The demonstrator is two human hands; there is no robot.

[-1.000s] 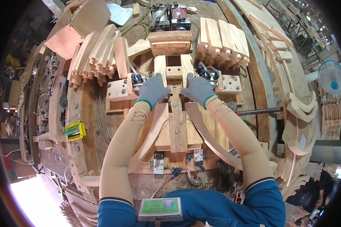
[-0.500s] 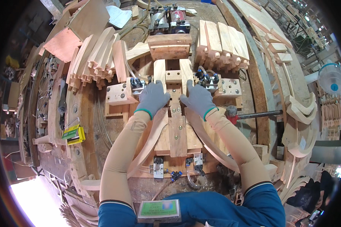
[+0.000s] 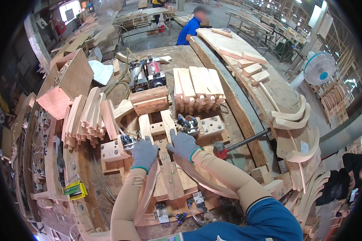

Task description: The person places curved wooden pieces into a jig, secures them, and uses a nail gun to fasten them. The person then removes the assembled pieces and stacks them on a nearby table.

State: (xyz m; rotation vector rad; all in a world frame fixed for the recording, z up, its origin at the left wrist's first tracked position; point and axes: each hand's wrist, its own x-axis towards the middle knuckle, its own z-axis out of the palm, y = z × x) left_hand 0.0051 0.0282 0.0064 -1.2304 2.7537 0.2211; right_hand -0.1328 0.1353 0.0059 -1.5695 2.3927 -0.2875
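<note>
Both my hands wear grey gloves with green cuffs and rest on a wooden jig point(image 3: 169, 176) on the bench. My left hand point(image 3: 145, 153) is closed over the left curved wooden piece point(image 3: 145, 125), just below its upper end. On the other side my right hand point(image 3: 184, 145) is closed over the right curved wooden piece point(image 3: 205, 181), its thumb side toward the jig's bolted centre bar. The undersides of the fingers are hidden. Beside each hand sits a small pneumatic clamp with blue fittings, the left clamp point(image 3: 128, 140) and the right clamp point(image 3: 188, 125).
Stacks of wooden parts with round tenons stand left point(image 3: 88, 116) and right point(image 3: 199, 86) behind the jig. A red-headed hammer point(image 3: 220, 150) lies to the right. A plywood box point(image 3: 64, 86) stands far left. Farther off are a fan point(image 3: 319, 68) and a person in blue point(image 3: 188, 31).
My view has tilted up and turned, bringing the workshop floor and a person in blue into sight. Both hands stay on the same curved pieces in the jig.
</note>
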